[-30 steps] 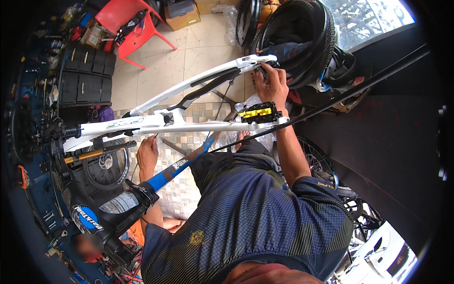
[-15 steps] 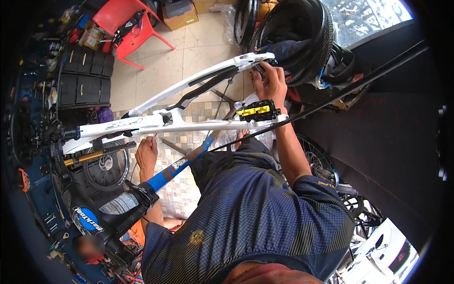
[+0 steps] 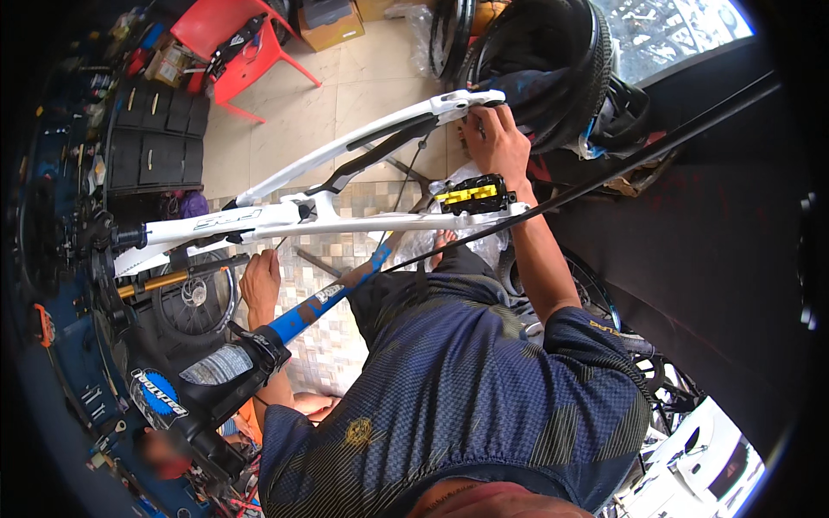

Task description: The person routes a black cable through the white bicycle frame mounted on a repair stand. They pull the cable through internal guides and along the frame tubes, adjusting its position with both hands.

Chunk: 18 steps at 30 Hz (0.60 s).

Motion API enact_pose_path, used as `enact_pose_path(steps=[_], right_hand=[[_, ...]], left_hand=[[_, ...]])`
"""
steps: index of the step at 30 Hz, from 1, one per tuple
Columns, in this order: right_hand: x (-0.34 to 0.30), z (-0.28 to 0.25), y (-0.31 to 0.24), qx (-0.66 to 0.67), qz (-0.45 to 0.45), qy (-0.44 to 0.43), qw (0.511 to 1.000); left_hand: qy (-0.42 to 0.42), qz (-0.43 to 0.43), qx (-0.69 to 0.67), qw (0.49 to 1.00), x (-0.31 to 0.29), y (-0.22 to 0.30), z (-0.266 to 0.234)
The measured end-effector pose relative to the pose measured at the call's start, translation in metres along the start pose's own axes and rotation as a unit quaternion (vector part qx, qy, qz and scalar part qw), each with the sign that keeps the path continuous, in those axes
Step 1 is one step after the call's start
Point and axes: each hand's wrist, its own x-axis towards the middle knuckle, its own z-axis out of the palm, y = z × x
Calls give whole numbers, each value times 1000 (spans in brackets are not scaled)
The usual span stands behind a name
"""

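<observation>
A white bicycle frame (image 3: 345, 226) lies across the view, beside the blue and black repair stand (image 3: 306, 311). My right hand (image 3: 501, 142) reaches to the frame's far right end. Its fingers curl in under that end and are closed; what they hold is hidden behind them. My left hand (image 3: 260, 281) is below the frame's left part, its thumb and fingertips pinched on a thin dark cable (image 3: 281, 244). Over the frame's near right end sits a black block with yellow inserts (image 3: 473, 197), shaped like a pedal.
A long black bar (image 3: 639, 164) slants across the right side. Bicycle tyres (image 3: 596, 86) are stacked at the far right, a red chair (image 3: 233, 56) stands far left, and dark drawers (image 3: 155, 138) are beneath it. Another person's arm (image 3: 311, 404) shows at lower left.
My right hand has shifted slightly right and down, its fingers now more tucked under the frame's end. My left hand has moved slightly left and stays pinched.
</observation>
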Motion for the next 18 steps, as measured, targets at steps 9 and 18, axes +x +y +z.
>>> enact_pose_path(steps=[9,18], right_hand=[[-16,-7,-3,114,151,-24,982],[-30,-7,-7,90,66,8,994]], left_hand=[[-17,-29,-24,999,9,11,-15],[-76,-58,-44,994,23,12,-28]])
